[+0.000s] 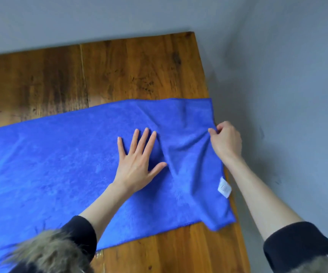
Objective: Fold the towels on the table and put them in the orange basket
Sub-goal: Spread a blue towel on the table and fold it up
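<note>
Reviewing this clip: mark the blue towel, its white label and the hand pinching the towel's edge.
blue towel (pixel 60 164): head view, flat middle of the cloth.
white label (pixel 224 187): head view, centre of the tag at the towel's right edge.
right hand (pixel 226 139): head view, back of the hand.

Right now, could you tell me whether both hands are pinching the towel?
No, only the right hand pinches the blue towel; the left hand lies flat.

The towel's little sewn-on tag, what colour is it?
White, on the blue towel's tag, head view.

Black sleeves (pixel 80 231) pushed up, trimmed with brownish fur (pixel 46 251).
</note>
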### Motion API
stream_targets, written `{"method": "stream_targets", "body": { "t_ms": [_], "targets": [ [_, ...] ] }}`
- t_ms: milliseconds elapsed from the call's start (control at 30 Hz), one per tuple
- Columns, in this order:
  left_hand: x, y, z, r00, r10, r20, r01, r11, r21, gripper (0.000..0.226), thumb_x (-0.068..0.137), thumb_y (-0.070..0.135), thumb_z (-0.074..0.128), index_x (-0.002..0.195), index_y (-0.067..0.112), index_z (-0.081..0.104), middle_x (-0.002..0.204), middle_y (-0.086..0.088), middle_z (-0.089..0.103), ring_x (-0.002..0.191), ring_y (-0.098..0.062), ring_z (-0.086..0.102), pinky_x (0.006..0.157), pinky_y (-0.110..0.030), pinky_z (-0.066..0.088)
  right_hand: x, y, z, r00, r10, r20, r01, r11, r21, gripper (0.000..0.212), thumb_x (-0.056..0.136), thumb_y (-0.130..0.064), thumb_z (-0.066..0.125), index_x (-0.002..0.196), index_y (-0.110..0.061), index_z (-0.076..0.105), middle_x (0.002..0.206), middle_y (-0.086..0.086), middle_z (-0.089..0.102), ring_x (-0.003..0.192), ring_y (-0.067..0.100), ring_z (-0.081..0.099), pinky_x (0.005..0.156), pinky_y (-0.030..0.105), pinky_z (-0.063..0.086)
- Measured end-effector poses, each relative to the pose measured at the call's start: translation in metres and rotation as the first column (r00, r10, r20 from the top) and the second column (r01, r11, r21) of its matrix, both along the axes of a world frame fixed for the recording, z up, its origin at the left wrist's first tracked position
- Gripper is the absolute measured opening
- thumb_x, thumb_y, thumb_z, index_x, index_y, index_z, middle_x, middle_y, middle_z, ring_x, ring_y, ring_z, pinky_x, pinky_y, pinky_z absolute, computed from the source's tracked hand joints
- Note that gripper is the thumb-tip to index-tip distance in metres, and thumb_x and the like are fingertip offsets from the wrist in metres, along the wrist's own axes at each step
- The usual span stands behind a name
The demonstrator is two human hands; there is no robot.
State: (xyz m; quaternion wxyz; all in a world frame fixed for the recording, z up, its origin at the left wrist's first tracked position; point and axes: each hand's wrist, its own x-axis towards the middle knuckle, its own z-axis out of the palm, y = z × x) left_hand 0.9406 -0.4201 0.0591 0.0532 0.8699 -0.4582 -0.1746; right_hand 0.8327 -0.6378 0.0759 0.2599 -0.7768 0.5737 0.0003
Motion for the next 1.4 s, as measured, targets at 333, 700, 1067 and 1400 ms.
{"method": "stream_targets", "body": {
  "t_ms": [333,700,1067,1400],
  "targets": [
    [-0.017,-0.036,-0.001,0.992,-0.112,0.061,0.105,0.988,0.110,0.080,0.082,0.071,0.030,0.149,0.032,0.010,0.159,-0.005,-0.003,0.145,-0.031,-0.005,0.104,-0.070,-0.002,-0.012,-0.056,-0.007,0.978,-0.115,0.174,0.055,0.946,0.318,0.023,0.086,-0.031,0.061,0.098,-0.011,0.065,0.091,-0.002,0.063,0.094,0.020,0.060,0.083,0.032,0.048],
    [-0.037,-0.037,0.020,0.962,0.091,-0.258,-0.157,0.957,-0.245,0.037,0.093,0.019,0.054,0.129,0.010,0.053,0.142,-0.008,0.044,0.139,-0.028,0.029,0.110,-0.043,0.028,-0.010,-0.026,0.030,0.965,0.080,0.249,-0.156,0.941,0.300,0.018,0.086,-0.019,0.062,0.073,-0.018,0.051,0.058,-0.003,0.056,0.037,0.009,0.059,0.040,0.011,0.040],
    [-0.078,-0.007,0.040,0.084,0.550,-0.831,-0.838,0.490,0.240,0.020,0.097,0.025,0.045,0.097,0.016,0.063,0.088,-0.001,0.068,0.074,-0.012,0.063,0.064,-0.024,0.052,0.042,0.048,0.059,0.930,0.078,0.358,-0.257,0.835,0.486,0.017,0.091,-0.019,0.054,0.077,-0.010,0.059,0.068,0.007,0.063,0.049,0.014,0.061,0.042,0.020,0.049],
    [-0.061,-0.033,0.040,0.189,0.789,-0.584,-0.813,0.460,0.358,0.053,0.084,0.057,0.048,0.076,0.008,0.066,0.073,-0.003,0.072,0.076,-0.021,0.068,0.074,-0.033,0.053,0.061,0.017,0.026,0.999,-0.012,0.037,0.002,0.966,0.259,0.038,0.088,-0.034,0.060,0.104,0.000,0.058,0.106,0.014,0.063,0.101,0.035,0.060,0.085,0.039,0.050]
  ]
}}
